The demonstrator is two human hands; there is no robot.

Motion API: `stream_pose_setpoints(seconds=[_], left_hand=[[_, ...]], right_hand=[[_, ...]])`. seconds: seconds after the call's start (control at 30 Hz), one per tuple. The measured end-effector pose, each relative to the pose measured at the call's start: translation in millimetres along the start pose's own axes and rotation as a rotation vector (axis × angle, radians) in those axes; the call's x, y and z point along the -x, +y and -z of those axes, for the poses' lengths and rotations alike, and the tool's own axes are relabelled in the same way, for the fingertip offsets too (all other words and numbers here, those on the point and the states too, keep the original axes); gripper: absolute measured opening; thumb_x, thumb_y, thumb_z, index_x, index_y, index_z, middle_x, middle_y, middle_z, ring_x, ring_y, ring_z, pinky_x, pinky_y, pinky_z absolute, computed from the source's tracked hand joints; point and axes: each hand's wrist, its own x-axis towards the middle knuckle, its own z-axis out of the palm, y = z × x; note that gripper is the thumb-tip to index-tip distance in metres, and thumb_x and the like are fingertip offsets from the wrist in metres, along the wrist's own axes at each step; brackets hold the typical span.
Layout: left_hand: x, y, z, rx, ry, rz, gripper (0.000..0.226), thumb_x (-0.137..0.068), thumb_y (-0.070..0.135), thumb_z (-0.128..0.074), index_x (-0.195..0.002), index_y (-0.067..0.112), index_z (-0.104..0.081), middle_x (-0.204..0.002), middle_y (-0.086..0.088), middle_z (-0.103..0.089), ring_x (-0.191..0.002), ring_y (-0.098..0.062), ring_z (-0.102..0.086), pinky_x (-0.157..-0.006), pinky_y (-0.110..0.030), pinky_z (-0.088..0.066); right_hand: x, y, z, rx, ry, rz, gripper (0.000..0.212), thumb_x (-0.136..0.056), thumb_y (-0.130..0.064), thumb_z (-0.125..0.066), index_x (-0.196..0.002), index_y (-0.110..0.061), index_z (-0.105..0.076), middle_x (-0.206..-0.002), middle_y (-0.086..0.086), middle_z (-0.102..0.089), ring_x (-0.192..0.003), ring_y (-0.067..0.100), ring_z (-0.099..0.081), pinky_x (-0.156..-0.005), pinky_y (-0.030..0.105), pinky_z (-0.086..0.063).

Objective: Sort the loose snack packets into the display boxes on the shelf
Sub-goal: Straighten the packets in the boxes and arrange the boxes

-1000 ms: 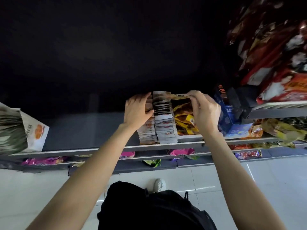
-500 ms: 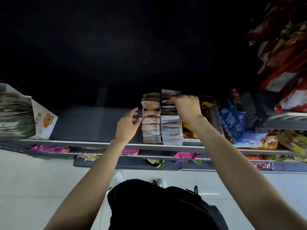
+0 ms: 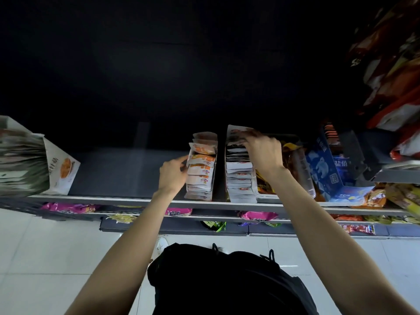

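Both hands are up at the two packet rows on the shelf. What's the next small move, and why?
Probably press the tall packet down level with its row. It stands above the other packets there, and the right hand already has its fingers on it. The left hand rests against the side of the orange row, which looks evenly stacked, so it can simply steady that row.

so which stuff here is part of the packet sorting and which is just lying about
In the job:
left hand at the orange-print packet row
right hand on the white packet row
shelf

Just there:
blue box
white box at far left
pink packets on the lower shelf
black bag
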Motion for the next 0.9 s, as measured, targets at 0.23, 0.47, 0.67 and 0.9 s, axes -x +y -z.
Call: stream_pose_setpoints(seconds=[0.23,0.47,0.67,0.9], left_hand=[[2,-30,19,-0.026,0.022,0.058,0.038,-0.094,0.012,-0.055,-0.131,0.020,-0.055,-0.108,-0.007,-0.070,-0.100,-0.023,-0.066,-0.094,-0.033,-0.046],[39,9,7,-0.004,0.410,-0.216,0.030,-0.086,0.003,-0.061,-0.116,0.008,-0.059,-0.101,-0.004,-0.065,-0.080,-0.012,-0.063,-0.074,-0.024,-0.053],[34,49,-63,0.161,-0.078,-0.018,0.068,-0.090,0.020,-0.061,-0.147,0.013,-0.024,-0.133,-0.010,-0.054,-0.107,-0.021,-0.062,-0.090,-0.034,-0.053],[16,59,-80,-0.042,-0.280,0.024,0.079,-0.092,0.011,-0.054,-0.152,0.017,-0.002,-0.093,-0.013,-0.067,-0.071,-0.020,-0.063,-0.063,-0.025,-0.049]], right_hand=[[36,7,-17,-0.400,0.251,-0.109,0.036,-0.082,-0.009,-0.069,-0.118,-0.010,-0.062,-0.107,0.014,-0.064,-0.098,0.035,-0.060,-0.081,0.044,-0.054],[59,8,-25,-0.395,0.159,0.017,0.060,-0.076,-0.020,-0.077,-0.130,-0.014,-0.052,-0.136,0.018,-0.044,-0.125,0.037,-0.041,-0.099,0.047,-0.043],[53,9,-32,-0.199,0.124,0.096,0.075,-0.066,-0.029,-0.084,-0.130,-0.018,-0.049,-0.136,0.022,-0.042,-0.131,0.041,-0.034,-0.105,0.052,-0.035],[18,16,-28,-0.171,0.086,0.206,0.061,-0.073,-0.019,-0.079,-0.128,-0.020,-0.055,-0.141,0.014,-0.046,-0.133,0.037,-0.039,-0.104,0.050,-0.037]])
